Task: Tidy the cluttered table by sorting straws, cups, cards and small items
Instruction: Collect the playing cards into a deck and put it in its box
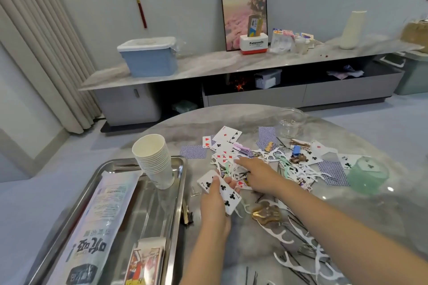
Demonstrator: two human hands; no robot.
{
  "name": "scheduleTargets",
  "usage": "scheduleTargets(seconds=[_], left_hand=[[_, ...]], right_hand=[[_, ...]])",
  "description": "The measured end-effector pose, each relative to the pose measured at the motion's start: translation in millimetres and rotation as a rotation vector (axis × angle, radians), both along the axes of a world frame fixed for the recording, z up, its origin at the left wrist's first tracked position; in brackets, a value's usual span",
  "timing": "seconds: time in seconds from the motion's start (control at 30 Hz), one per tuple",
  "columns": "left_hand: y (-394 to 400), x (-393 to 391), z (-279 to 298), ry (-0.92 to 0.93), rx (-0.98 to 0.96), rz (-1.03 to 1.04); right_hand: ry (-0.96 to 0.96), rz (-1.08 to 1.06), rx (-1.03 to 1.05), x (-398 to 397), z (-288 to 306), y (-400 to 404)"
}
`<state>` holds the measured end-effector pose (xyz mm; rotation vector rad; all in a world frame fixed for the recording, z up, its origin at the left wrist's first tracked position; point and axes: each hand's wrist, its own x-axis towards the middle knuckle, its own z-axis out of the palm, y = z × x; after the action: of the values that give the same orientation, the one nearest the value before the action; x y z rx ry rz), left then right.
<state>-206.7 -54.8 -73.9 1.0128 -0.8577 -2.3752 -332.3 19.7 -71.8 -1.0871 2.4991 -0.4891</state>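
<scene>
1. The left hand (214, 201) grips a small fan of playing cards (220, 188), a seven of clubs on top, held just above the marble table (166, 127).
2. The right hand (259, 172) reaches with relaxed, straight fingers and nothing in its grasp onto the heap of loose cards (225, 143), floss picks and hair clips in the middle of the table.
3. A stack of paper cups (154, 159) stands in the far corner of the metal tray (171, 227) to the left.
4. A packet of straws (97, 220) and a card box (144, 261) lie in the tray.
5. A glass jar (290, 124) and a green lid (367, 174) sit beyond the heap.
</scene>
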Motion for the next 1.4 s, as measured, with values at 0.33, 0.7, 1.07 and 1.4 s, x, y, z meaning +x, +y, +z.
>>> scheduleTargets(seconds=[0.33,0.7,1.07,1.4], left_hand=[[5.3,23.9,-10.9,-0.083,-0.207,0.043],[7.6,41.2,6.6,-0.106,-0.181,0.019],[15.3,58.1,1.4,-0.108,-0.105,-0.088],[21.8,64.2,-6.0,-0.065,-0.03,-0.097]], right_hand=[[0.238,0.286,0.154,48.6,-2.2,32.0],[0.271,0.289,0.23,45.7,-0.2,37.6],[0.252,0.159,0.327,52.3,6.6,59.2],[0.397,-0.014,0.181,61.5,18.3,70.2]])
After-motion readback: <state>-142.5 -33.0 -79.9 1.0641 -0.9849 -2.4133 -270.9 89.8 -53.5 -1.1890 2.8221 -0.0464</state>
